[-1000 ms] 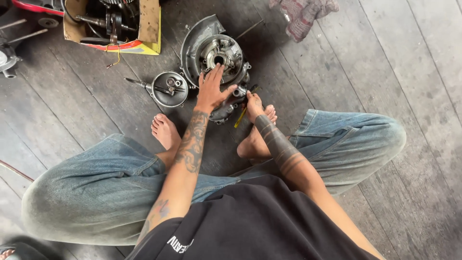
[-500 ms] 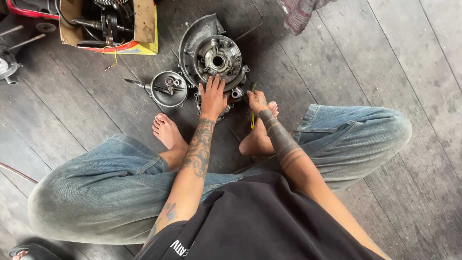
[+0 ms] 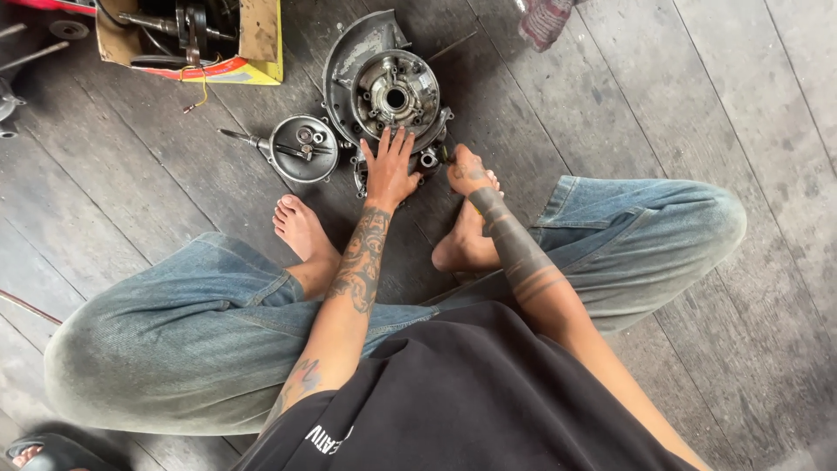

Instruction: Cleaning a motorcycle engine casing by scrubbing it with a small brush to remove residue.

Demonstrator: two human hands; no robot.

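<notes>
A grey metal engine casing (image 3: 392, 92) with a round hub lies on the wooden floor between my bare feet. My left hand (image 3: 390, 170) rests flat on its near edge, fingers spread and holding nothing. My right hand (image 3: 466, 170) is closed around a small hand tool (image 3: 445, 154). The tool's dark tip touches the casing's lower right corner, and its handle is hidden in my fist. Both forearms are tattooed.
A round metal cover with a shaft (image 3: 301, 148) lies left of the casing. A cardboard box of parts (image 3: 253, 39) stands at the back left, and a cloth (image 3: 545, 19) lies at the back. Loose metal parts (image 3: 9, 105) sit at the far left, a sandal (image 3: 44, 453) bottom left.
My left hand has spread flat on the casing after curling over its edge. My right hand has moved a little nearer the casing with the tool.
</notes>
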